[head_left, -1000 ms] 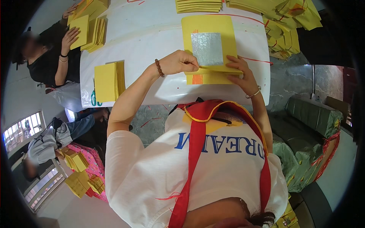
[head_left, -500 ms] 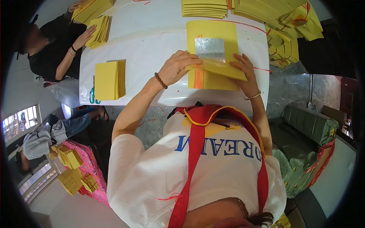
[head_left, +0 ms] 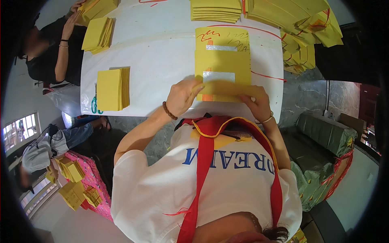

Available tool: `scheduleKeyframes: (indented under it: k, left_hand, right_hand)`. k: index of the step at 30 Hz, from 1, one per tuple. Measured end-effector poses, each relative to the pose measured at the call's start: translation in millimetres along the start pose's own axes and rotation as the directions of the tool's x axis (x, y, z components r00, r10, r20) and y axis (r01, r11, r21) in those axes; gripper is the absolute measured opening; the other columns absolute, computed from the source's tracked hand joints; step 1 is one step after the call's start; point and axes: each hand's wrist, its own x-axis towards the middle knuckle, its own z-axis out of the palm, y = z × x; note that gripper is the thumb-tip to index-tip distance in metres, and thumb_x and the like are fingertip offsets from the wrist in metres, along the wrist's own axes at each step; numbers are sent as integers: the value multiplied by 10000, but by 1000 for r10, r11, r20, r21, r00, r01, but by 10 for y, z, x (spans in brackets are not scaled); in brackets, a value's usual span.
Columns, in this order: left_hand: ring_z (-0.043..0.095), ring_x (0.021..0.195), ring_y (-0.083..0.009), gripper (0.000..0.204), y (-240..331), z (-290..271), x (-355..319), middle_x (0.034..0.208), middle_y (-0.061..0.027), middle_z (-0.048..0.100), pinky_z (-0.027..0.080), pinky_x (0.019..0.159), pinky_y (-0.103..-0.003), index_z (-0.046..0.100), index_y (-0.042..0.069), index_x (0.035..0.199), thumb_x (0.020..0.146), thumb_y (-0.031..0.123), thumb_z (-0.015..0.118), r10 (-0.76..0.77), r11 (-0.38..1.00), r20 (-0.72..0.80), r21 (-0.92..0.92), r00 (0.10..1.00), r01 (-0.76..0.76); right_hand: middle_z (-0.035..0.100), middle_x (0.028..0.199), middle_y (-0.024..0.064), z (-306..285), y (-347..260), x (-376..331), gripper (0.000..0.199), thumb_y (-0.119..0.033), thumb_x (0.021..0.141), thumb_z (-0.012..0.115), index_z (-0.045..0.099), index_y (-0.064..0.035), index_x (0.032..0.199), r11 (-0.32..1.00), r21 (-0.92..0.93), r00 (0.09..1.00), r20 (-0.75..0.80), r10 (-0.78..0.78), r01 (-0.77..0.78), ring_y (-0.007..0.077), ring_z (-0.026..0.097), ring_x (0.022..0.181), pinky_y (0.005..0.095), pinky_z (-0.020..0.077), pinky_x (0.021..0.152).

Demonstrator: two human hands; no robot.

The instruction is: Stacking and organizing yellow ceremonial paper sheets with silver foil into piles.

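Observation:
On the table in front of me lie yellow paper sheets (head_left: 223, 60), seemingly joss paper, with shiny silver foil patches (head_left: 219, 77) and an orange stripe. They overlap, and the farthest bears handwritten marks. My left hand (head_left: 181, 97) pinches the left end of a raised or folded yellow paper strip (head_left: 227, 88). At its right end, my right hand (head_left: 258, 103) grips the same paper, thumb beneath. The strip covers the lower part of the foil. Whether it is one sheet or several layers, I cannot tell.
A folded yellow stack (head_left: 111, 90) stands at the table's left, green-handled scissors (head_left: 94, 103) beside it. More yellow bundles (head_left: 216, 10) lie at the far side and far right. A co-worker in black handles stacks (head_left: 98, 34) at far left. Green-wrapped bales (head_left: 324, 133) stand right.
My hands have come down toward me with the paper's edge. The upper sheet now lies nearer, uncovering a farther sheet with writing. The co-worker's hand has left the nearer stack.

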Motion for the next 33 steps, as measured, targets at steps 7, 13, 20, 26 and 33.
scheduleKeyframes:
  k: [7, 13, 20, 26, 33]
  left_hand:
    - [533, 505, -301, 370, -179, 141, 338, 555, -146, 532, 409, 501, -379, 575, 2, 935, 908, 357, 471, -386, 860, 99, -322, 917, 397]
    - [574, 555, -273, 387, -145, 98, 416, 627, -158, 586, 432, 543, -368, 565, 2, 947, 909, 370, 454, -442, 871, 122, -178, 888, 458]
    - [574, 582, -261, 395, -362, 215, 480, 668, -158, 600, 435, 561, -358, 556, -9, 914, 899, 377, 473, -475, 812, 155, -303, 866, 499]
    - [483, 510, -89, 376, -281, 141, 498, 620, -67, 587, 377, 470, -257, 550, -13, 888, 883, 363, 532, -551, 676, 223, -446, 804, 586]
    - [462, 464, -62, 298, -277, 202, 438, 578, -27, 575, 353, 433, -237, 521, 5, 950, 860, 278, 598, -547, 645, 143, -557, 825, 524]
  right_hand:
    - [635, 992, 136, 141, -195, 248, 431, -198, 798, 648, 531, -47, 1185, 766, 623, 905, -219, 365, -158, 185, 631, 835, 293, 474, 653]
    - [636, 1014, 125, 114, -105, 313, 501, -193, 788, 649, 493, -89, 1252, 889, 396, 920, -211, 331, -229, 148, 622, 845, 242, 466, 709]
    - [642, 999, 149, 92, -77, 374, 443, -230, 780, 650, 555, -116, 1197, 883, 347, 896, -196, 398, -316, 208, 634, 804, 276, 471, 703]
    - [640, 991, 169, 169, -26, 431, 437, -245, 775, 650, 565, -109, 1182, 895, 302, 874, -263, 408, -327, 259, 638, 851, 309, 477, 726]
    - [637, 987, 181, 162, -15, 465, 433, -248, 777, 639, 566, -88, 1173, 864, 331, 864, -207, 459, -380, 282, 633, 865, 320, 478, 741]
